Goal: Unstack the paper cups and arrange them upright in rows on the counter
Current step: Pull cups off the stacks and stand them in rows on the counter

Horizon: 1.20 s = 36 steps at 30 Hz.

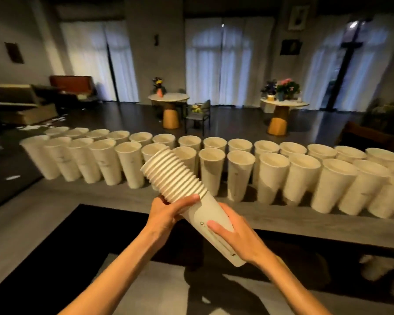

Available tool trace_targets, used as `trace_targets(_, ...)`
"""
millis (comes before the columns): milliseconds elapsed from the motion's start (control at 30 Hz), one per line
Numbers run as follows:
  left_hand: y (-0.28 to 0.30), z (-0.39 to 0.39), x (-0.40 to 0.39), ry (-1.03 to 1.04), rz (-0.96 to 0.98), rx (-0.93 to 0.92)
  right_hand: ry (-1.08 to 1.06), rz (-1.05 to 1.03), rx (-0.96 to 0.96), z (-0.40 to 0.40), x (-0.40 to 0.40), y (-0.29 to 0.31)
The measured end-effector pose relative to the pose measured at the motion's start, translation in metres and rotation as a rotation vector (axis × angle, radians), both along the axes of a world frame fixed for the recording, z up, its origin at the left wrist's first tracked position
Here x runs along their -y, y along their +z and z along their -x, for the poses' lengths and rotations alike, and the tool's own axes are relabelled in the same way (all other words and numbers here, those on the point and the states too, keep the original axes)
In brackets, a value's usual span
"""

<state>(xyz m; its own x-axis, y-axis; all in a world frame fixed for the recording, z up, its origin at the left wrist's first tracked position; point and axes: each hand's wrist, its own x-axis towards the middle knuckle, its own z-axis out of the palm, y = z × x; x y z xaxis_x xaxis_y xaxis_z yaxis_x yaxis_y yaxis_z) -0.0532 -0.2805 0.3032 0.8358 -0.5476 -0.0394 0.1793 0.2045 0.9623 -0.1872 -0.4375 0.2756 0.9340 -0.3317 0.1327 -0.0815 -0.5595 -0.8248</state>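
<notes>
Presently the stack of cups (187,196) is held tilted above the counter's near edge, rims pointing up and away. The left hand (168,212) has its fingers closed round the stack just below the rims; the right hand (234,235) is wrapped round the bottom cup's body near its base. Two rows of upright cups (214,164) stand along the counter's (123,201) far edge. Risks, in my judgement: a tight nest could release several cups at once, and the raised rim end, close to the near row, could knock standing cups over.
</notes>
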Motion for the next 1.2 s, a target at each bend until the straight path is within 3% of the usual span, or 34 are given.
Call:
trace_targets(167, 0.013, -0.080, -0.101, 0.249, -0.011, 0.041, 0.149, -0.048, 0.029, -0.108, -0.086, 0.006)
trace_targets(333, 0.028, -0.172, -0.188, 0.406, -0.061, 0.095, 0.127, -0.006, 0.083, -0.212, -0.173, 0.014)
trace_targets(700, 0.067, -0.325, -0.318, 0.646, 0.007, 0.189, -0.089, 0.387, 0.229, -0.396, -0.306, 0.030)
trace_targets(967, 0.108, -0.402, -0.402, 0.903, 0.363, -0.046, -0.057, 0.038, 0.142, -0.491, -0.341, 0.005)
trace_targets(1200, 0.097, -0.417, -0.443, 0.845, 0.345, -0.008, 0.102, -0.117, 0.061, -0.558, -0.377, -0.013)
